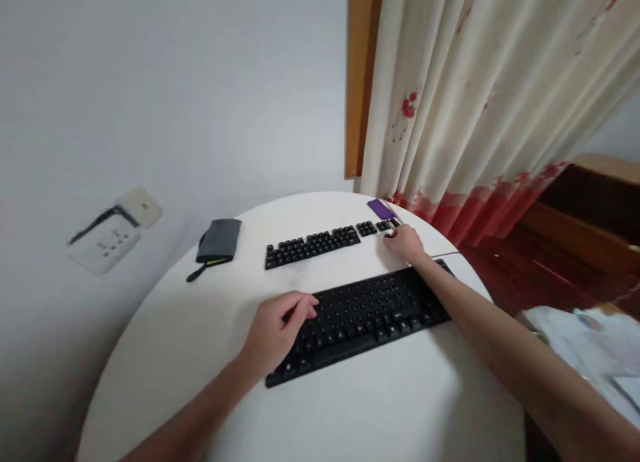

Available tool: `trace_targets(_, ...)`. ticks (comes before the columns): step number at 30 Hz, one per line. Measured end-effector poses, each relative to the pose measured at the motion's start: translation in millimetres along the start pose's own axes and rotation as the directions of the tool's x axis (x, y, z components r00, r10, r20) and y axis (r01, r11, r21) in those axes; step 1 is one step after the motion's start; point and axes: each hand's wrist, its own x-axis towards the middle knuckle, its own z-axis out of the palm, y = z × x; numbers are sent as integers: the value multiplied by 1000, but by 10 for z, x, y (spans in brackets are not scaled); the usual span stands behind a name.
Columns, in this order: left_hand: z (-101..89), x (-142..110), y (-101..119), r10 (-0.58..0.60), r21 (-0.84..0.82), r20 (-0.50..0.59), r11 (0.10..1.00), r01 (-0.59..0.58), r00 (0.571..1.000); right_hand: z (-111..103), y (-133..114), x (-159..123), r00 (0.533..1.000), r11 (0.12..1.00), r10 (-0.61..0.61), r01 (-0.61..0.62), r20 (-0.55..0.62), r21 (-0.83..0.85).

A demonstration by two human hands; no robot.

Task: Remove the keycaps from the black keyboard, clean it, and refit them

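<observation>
A black keyboard (pixel 365 315) lies at a slant on the round white table (pixel 370 409), with many keys of its upper and middle area looking bare of caps. My left hand (pixel 277 329) is over the keyboard's left end, fingers curled in and thumb close to them; anything inside is hidden. Beyond the keyboard, loose black keycaps (pixel 315 245) stand in grouped rows. At the right end of those rows my right hand (pixel 406 243) pinches a small dark keycap (pixel 390 235), just at the table surface. My right forearm passes over the keyboard's right end.
A grey pouch (pixel 219 240) with a dark strap lies at the table's back left. A purple flat object (pixel 381 209) is near the back right edge, and a thin cable (pixel 445 254) crosses the right edge. Wall, curtain (pixel 450 115) and a wall socket (pixel 107 245) surround the table.
</observation>
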Motion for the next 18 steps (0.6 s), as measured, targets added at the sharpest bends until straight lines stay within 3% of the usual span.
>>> trace_targets(18, -8, 10, 63, 46, -7, 31, 999, -45, 998, 65, -27, 140, 1000, 1000, 4, -4, -19, 20)
